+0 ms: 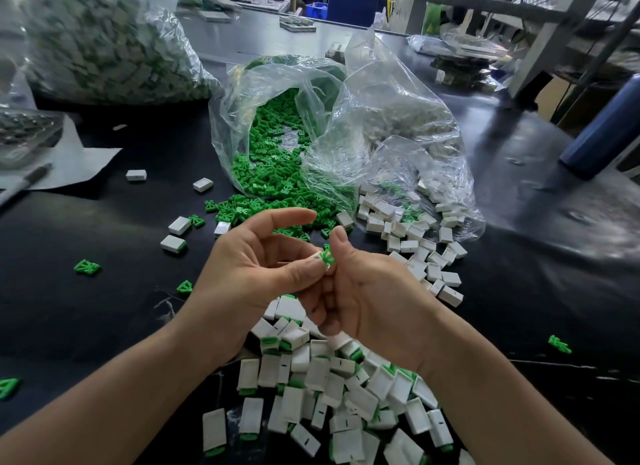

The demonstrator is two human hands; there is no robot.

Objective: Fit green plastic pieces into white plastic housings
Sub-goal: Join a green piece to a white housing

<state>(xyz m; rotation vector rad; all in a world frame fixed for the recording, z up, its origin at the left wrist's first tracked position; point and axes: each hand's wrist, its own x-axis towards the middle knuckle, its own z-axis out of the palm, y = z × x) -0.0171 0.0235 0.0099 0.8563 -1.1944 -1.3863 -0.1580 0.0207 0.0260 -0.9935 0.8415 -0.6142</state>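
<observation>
Factory bench: dark tabletop [86,319] is filling most of the view, shelving and a blue bin [316,8] blurring out beyond its far edge. Both hands are meeting above the tabletop's middle, toward the near edge. Left hand [256,274] is pinching a white housing [317,256] between thumb and curled fingers, index finger arching free above it. Right hand [374,301] is gripping a green piece [327,256], thumb pressing on it, other fingers curling under. Green piece is sitting at the housing's open end, partly in. Can't tell how deep, as fingers are covering it.

Finished units [329,378], white with green showing at one end, are lying piled at the near edge under the wrists. One clear bag [277,93] is lying open mid-table, loose green pieces [273,187] spilling out toward the hands. Just right of it and touching, a second clear bag [408,125] is spilling empty housings [415,242] out to the right of the hands. Big filled bag [110,41] is sitting at the far left corner.

Strays are lying around: a few stray housings [179,225] left of the hands, a single green part [87,267] nearer the left edge, another green part [559,344] toward the right edge. Paper sheet [86,159] is lying at the left edge with a marker [27,184] on it. Blue bottle [606,132] is standing near the right edge.
</observation>
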